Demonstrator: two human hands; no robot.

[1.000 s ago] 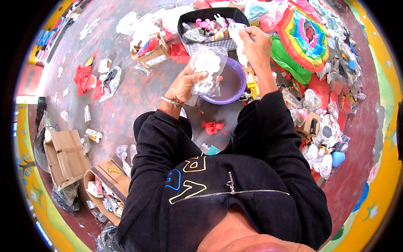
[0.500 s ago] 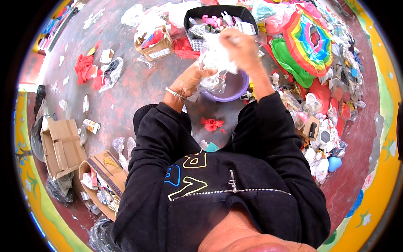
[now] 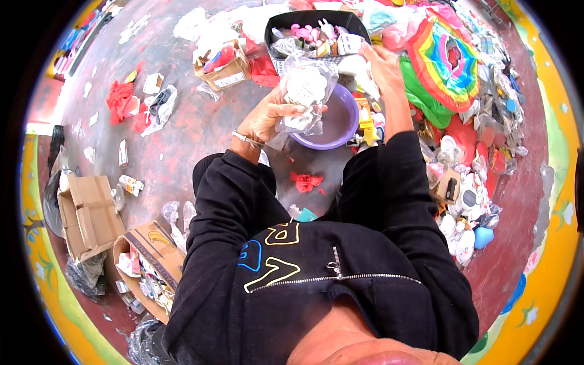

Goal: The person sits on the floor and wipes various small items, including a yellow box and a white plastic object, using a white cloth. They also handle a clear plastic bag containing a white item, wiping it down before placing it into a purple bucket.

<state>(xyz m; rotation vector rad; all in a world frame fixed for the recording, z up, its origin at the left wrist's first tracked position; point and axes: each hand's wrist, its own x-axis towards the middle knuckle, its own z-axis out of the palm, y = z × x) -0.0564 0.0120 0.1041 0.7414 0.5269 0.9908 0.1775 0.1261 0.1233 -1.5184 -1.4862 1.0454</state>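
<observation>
My left hand (image 3: 266, 117) is closed on a clear plastic bag (image 3: 307, 85) holding a white, scalloped, flower-like piece, raised over the floor in front of me. To its right, my right hand (image 3: 385, 66) grips a limp white piece (image 3: 361, 72) that looks like cloth or thin wrapping; its exact kind is unclear. Below both hands stands a round purple basin (image 3: 354, 121), partly covered by the bag. Just beyond is a black bin (image 3: 359, 23) with pink and white plush toys (image 3: 307, 31) and small boxes inside.
A heap of mixed plastic items (image 3: 465, 201) spreads along my right, with a rainbow-striped piece (image 3: 426, 55) on green fabric (image 3: 426, 100). Cardboard boxes (image 3: 94, 213) stand at my left. An open carton (image 3: 231, 70) sits beside the bin, and red scraps (image 3: 306, 181) lie between my legs.
My hands have moved apart: the right went rightward with the limp white piece, away from the bag in my left hand. The bag's scalloped white contents and the basin now show more.
</observation>
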